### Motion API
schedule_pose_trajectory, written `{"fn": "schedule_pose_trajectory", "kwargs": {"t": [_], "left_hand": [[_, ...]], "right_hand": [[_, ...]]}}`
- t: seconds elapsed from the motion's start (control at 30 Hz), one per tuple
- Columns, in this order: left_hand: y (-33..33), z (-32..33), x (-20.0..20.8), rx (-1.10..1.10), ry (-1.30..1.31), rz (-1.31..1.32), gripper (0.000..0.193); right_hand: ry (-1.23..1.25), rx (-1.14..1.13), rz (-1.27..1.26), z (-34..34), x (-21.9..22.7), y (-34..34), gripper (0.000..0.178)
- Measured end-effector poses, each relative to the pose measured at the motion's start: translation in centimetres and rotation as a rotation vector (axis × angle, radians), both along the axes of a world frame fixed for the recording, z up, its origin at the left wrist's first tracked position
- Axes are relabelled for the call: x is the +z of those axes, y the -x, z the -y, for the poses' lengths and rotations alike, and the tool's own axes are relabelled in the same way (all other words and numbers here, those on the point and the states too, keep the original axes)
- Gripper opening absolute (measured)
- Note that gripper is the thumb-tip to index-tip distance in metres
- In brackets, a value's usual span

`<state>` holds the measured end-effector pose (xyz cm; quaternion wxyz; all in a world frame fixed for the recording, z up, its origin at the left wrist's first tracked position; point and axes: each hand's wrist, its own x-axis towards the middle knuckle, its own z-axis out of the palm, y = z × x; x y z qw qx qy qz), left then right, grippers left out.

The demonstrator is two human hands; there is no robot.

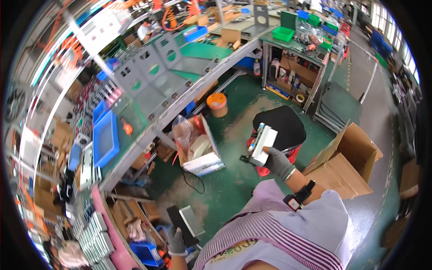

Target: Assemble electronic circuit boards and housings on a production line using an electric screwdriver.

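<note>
My right hand (280,164), in a grey glove with bare fingertips, is closed on one end of a white-and-silver box-shaped metal part (265,145). Small fittings line its left side, and a dark bracket (245,159) sticks out at its lower end. At the lower left, my left hand (176,243), gloved alike, is closed at the edge of a long black and silver panel-like part (192,221); its fingers are partly hidden. Both parts are off to either side of my body, above the green floor.
Behind the right-hand part stands a black-covered stool (281,128). An open cardboard box (335,175) lies at right. A filled carton (204,155) and an orange bucket (217,104) stand beside the long workbench (180,96). A pink-edged bench (105,220) with stacked metal parts is at lower left.
</note>
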<state>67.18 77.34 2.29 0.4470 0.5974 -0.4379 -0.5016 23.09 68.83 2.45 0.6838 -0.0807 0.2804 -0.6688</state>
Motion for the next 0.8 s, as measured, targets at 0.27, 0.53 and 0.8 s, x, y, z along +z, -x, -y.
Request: {"fn": "schedule_pose_trajectory", "kwargs": {"t": [0.27, 0.53, 0.8], "left_hand": [[16.2, 22.0, 9.5, -0.211, 0.100, -0.144, 0.030], [25.7, 40.0, 14.3, -0.496, 0.200, -0.270, 0.035], [33.8, 57.6, 14.6, -0.542, 0.125, -0.396, 0.039]], "right_hand": [[-0.036, -0.235, 0.203, 8.6, 0.7, 10.8, 0.043], [-0.063, -0.433, 0.155, 18.3, -2.0, 19.5, 0.044], [-0.105, -0.734, -0.038, 22.8, 0.3, 27.1, 0.040]]}}
